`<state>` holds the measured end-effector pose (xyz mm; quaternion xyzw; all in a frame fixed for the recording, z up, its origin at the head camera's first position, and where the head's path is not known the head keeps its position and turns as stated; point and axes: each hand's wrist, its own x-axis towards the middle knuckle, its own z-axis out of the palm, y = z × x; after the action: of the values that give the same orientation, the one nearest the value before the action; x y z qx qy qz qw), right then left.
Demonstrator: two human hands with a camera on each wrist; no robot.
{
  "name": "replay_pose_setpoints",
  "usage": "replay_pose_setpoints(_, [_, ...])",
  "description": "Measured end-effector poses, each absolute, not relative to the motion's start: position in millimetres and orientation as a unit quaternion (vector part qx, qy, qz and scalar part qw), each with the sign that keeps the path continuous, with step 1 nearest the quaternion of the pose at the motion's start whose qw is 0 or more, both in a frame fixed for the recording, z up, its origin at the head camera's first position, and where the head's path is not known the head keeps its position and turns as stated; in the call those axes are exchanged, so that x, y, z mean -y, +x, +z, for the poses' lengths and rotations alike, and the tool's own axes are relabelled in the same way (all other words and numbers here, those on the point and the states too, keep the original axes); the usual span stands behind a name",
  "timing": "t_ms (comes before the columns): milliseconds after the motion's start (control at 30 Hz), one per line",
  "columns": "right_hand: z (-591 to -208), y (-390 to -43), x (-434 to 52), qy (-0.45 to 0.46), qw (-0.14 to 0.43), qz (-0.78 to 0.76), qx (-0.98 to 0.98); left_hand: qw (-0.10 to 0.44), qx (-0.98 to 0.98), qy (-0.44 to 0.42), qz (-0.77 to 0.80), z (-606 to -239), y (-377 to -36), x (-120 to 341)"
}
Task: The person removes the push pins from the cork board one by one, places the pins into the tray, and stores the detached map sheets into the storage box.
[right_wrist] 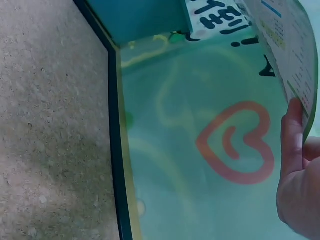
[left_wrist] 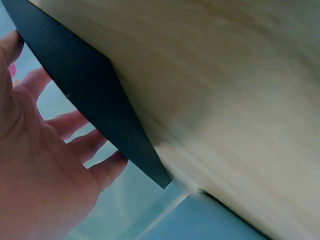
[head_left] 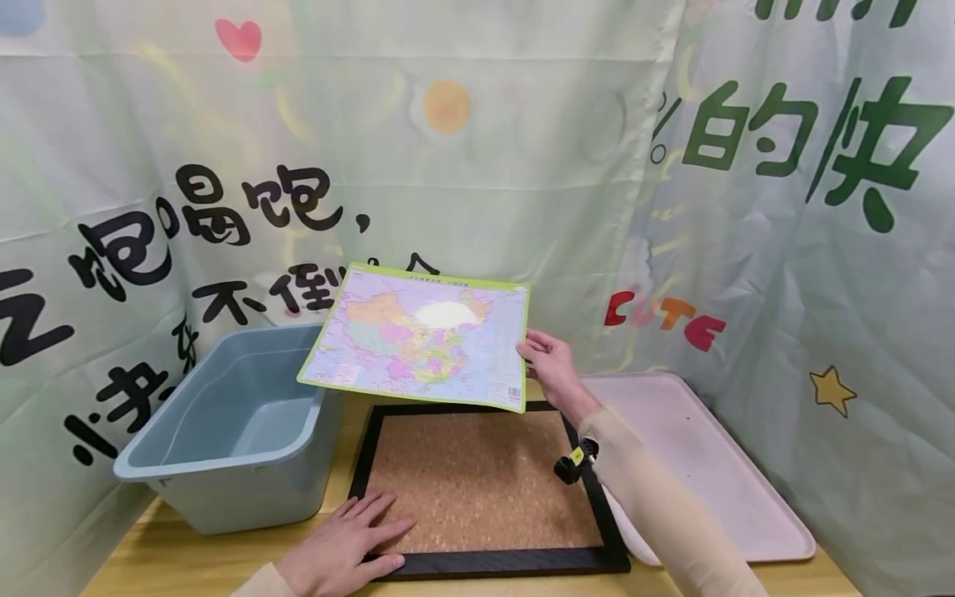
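A colourful map sheet point(head_left: 421, 336) with a green border hangs in the air above the cork board point(head_left: 477, 481). My right hand point(head_left: 548, 361) pinches its right edge, thumb on top. In the right wrist view the map sheet point(right_wrist: 292, 55) curves away above my fingers point(right_wrist: 292, 135). The cork board has a black frame point(head_left: 515, 562) and lies flat on the wooden table point(head_left: 164, 560). My left hand point(head_left: 351, 539) rests flat on the board's near left corner, fingers spread. In the left wrist view the black frame point(left_wrist: 95, 100) runs beside my fingers point(left_wrist: 75, 125).
A grey-blue plastic bin point(head_left: 239, 423) stands left of the board. A pale pink tray point(head_left: 701, 464) lies to its right. Printed cloth banners point(head_left: 783, 207) hang close behind and to the sides. A small black wrist camera point(head_left: 573, 464) is strapped on my right forearm.
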<state>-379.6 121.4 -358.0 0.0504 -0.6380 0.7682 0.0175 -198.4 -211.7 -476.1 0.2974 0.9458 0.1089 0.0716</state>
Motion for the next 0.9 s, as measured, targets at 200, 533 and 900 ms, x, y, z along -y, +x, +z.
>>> replay_pose_setpoints(200, [-353,-382,-103,0.058,0.004,0.768,0.638,0.064,-0.946,0.301,0.102,-478,-200,212])
replay_pose_setpoints(533, [-342,-384,-73,0.063,-0.021,0.764,0.642,0.068,-0.945,0.299,0.111,-481,-200,212])
replay_pose_setpoints(900, [-339,-386,-61,0.070,-0.028,0.765,0.640,0.068,-0.946,0.298,0.110,-482,-200,214])
